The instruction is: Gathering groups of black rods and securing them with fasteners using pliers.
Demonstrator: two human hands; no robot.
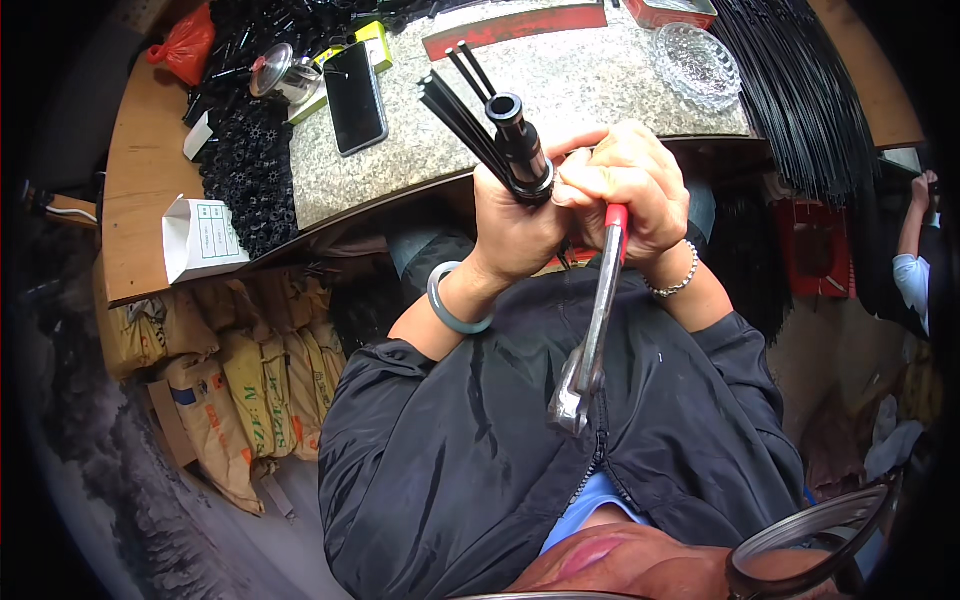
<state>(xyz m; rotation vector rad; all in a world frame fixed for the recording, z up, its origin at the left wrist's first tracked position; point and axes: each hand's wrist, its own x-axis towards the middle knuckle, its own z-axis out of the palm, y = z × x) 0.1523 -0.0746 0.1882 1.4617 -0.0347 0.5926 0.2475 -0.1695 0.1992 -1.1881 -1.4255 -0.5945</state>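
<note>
Over the near edge of the table, my left hand point(520, 228) is closed round a black tubular part point(518, 145) with a ring-shaped open top. Several thin black rods point(465, 125) fan up and away from it; they resemble umbrella ribs. My right hand point(635, 185) presses close beside it, its fingertips at the tube's lower collar. Gripped in that same hand is a metal hand tool with a red handle point(597, 310), which looks like pliers. Its silver head hangs toward my jacket. My fingers hide where the rods join the tube.
A speckled slab point(420, 165) tops the wooden table, bearing a phone point(355, 100), a glass ashtray point(697, 65) and a red metal bar point(515, 30). Small black parts point(245, 170) heap at left by a white box point(203, 240). Long black rods point(800, 90) overhang the right edge.
</note>
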